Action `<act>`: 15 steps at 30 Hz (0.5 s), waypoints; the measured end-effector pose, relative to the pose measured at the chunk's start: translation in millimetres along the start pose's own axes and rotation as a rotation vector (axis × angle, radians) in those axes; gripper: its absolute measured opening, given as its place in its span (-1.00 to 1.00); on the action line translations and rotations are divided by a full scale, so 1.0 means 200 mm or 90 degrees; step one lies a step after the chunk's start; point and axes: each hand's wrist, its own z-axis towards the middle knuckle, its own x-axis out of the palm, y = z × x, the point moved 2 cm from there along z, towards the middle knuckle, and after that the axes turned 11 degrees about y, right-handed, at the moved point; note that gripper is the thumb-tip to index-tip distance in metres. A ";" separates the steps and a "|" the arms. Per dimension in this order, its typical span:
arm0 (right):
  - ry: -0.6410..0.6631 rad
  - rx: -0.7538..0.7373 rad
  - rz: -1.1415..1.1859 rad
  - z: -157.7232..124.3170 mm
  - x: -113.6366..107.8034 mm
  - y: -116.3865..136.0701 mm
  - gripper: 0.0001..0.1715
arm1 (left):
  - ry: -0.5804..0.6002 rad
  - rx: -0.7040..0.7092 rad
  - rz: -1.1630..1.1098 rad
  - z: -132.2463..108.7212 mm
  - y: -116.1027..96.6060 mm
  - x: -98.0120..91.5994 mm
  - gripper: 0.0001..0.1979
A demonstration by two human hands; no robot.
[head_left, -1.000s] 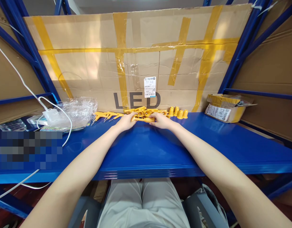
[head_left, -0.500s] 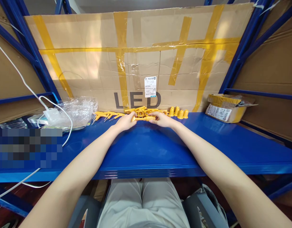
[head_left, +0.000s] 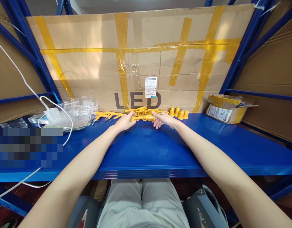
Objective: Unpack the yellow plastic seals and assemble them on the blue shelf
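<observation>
My left hand [head_left: 125, 122] is closed on the left end of a yellow plastic corkscrew [head_left: 148, 117], held level just above the front of a yellow pile. My right hand [head_left: 163, 119] has its thumb and fingers at the other end of this corkscrew, the lower fingers hanging loosely below. Behind both hands lies a row of yellow bell-shaped corkscrew bodies [head_left: 141, 113], partly covered by my fingers. To the left are several yellow handles with metal spiral screws [head_left: 107, 115]. Several yellow bell-shaped pieces [head_left: 181, 114] stand upright to the right.
Everything rests on a blue metal shelf [head_left: 148, 148]. A large taped cardboard sheet [head_left: 93, 69] closes off the back. Clear plastic bags [head_left: 80, 109] and a white charger with cable [head_left: 52, 114] lie left. A small open cardboard box [head_left: 225, 110] stands at the right.
My right hand has turned, and its lower fingers now show below the corkscrew. The corkscrew's wider end has come into view between the hands. My left hand has hardly moved.
</observation>
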 end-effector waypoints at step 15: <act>0.020 -0.049 0.104 -0.01 -0.02 -0.03 -0.85 | 0.007 -0.011 -0.023 0.01 0.05 0.00 -0.73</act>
